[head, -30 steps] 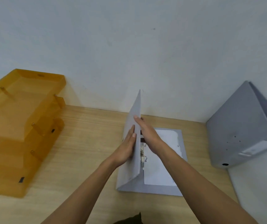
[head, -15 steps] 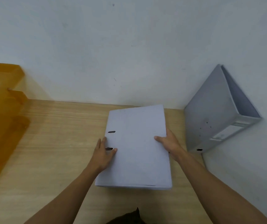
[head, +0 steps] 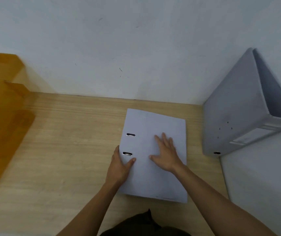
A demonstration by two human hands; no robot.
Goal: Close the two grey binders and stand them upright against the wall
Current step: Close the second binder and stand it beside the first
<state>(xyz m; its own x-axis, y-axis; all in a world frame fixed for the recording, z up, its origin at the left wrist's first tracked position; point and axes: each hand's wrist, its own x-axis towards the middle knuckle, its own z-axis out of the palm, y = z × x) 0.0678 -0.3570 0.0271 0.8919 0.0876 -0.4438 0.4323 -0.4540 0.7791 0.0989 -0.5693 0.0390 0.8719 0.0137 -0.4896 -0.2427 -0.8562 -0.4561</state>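
Observation:
A grey binder lies flat and closed on the wooden desk, with two slots near its left edge. My left hand grips that left edge, thumb on the cover and fingers down the side. My right hand lies flat on the cover with fingers spread. A second grey binder stands upright in the right corner, leaning against the side wall, its covers slightly apart at the top.
An orange stacked letter tray fills the left side of the desk. The back wall rises behind the desk. A white side panel bounds the desk on the right.
The binder's cover went from upright to shut flat. My right hand moved from the binder's right edge onto the cover. The view shifted left.

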